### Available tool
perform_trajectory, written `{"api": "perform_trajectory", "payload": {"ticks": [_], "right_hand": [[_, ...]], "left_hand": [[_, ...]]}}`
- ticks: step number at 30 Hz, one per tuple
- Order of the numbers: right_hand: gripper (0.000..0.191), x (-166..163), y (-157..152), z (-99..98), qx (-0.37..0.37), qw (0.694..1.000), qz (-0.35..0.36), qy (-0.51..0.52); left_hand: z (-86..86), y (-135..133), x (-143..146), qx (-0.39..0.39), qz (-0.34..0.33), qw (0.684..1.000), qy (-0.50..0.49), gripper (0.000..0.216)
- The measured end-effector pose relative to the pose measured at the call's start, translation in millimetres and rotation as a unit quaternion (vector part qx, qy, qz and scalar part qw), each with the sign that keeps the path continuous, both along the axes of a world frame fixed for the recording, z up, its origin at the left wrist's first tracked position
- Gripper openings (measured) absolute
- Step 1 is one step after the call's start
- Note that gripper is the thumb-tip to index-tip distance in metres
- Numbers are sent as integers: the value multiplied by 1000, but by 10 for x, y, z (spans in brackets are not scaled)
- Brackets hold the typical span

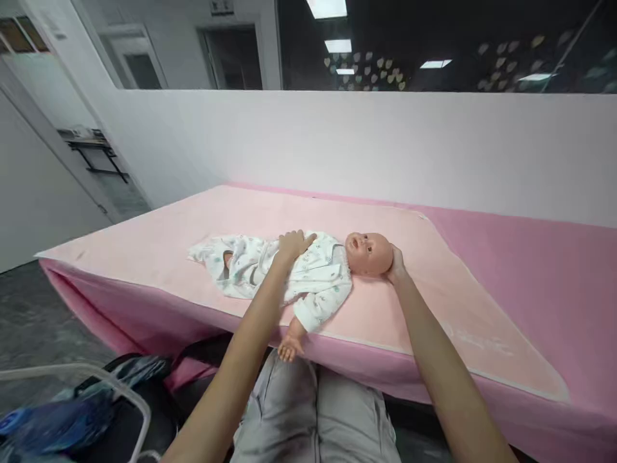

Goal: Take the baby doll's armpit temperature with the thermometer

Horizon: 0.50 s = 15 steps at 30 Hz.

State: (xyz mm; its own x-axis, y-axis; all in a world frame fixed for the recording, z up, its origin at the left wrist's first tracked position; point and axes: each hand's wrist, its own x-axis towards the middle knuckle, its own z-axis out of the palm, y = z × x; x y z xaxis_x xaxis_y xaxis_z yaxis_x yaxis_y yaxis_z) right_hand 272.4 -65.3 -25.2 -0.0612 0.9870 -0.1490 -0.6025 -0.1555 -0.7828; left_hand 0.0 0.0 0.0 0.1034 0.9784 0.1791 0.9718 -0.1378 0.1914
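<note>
Right hand part-hidden, white tube cut off

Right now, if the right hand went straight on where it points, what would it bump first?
Most likely the doll's head: the right hand seems to cup it, though its part underneath is hidden.

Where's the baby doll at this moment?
In the head view, the baby doll lies near the centre, on the pale pink mat by its near edge, with the left hand on its clothed body and the right hand against its head.
</note>
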Motion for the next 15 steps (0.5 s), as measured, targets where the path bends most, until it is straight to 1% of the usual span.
{"api": "perform_trajectory", "payload": {"ticks": [5, 15], "right_hand": [[41, 5, 11, 23, -8, 1000, 4, -3], [42, -41, -25, 60, -3, 1000, -8, -20]], "left_hand": [[13, 4, 18, -8, 10, 1000, 7, 65], [51, -44, 14, -13, 1, 1000, -3, 65]]}}
